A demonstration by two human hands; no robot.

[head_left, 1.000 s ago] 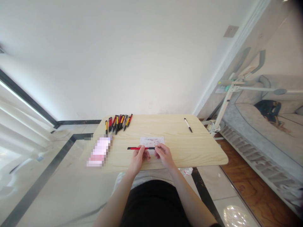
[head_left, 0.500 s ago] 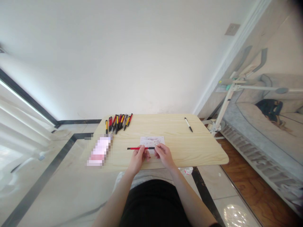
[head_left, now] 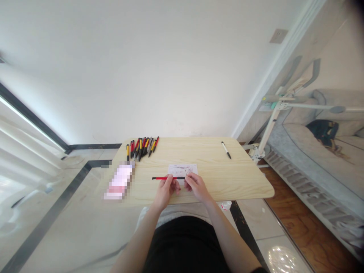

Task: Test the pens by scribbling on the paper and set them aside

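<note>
Light wood grain runs across a small table [head_left: 239, 182] with rounded corners, set against a plain white wall [head_left: 170, 68]. Close to its near edge, the left hand [head_left: 167, 189] pinches a red and black pen [head_left: 162, 178] around the middle between thumb and fingers. On the other side, the right hand [head_left: 196, 185] has thumb and forefinger closed at the pen's black tip, its other fingers curled beneath. The pen lies crosswise and roughly level between the two hands, its far end sticking out to the left. Just under and beyond it, a printed paper [head_left: 182, 168] lies flat on the wood, partly hidden by the fingers; its print is too small to read. Farther left, a pixelated pinkish patch [head_left: 121, 182] covers something by the table's side. Behind that, near the far left corner, sits a bunch of pens [head_left: 142, 148], red, yellow and grey with black parts, lying close together and overlapping. Well apart from them, toward the far right, a white pen [head_left: 226, 150] with a black tip lies slanted by itself. Past the table's right side stand a white metal frame [head_left: 270, 129] and a grey sofa [head_left: 298, 140] with dark cloth [head_left: 324, 131] on it. A pale curtain [head_left: 28, 140] hangs at the left.
</note>
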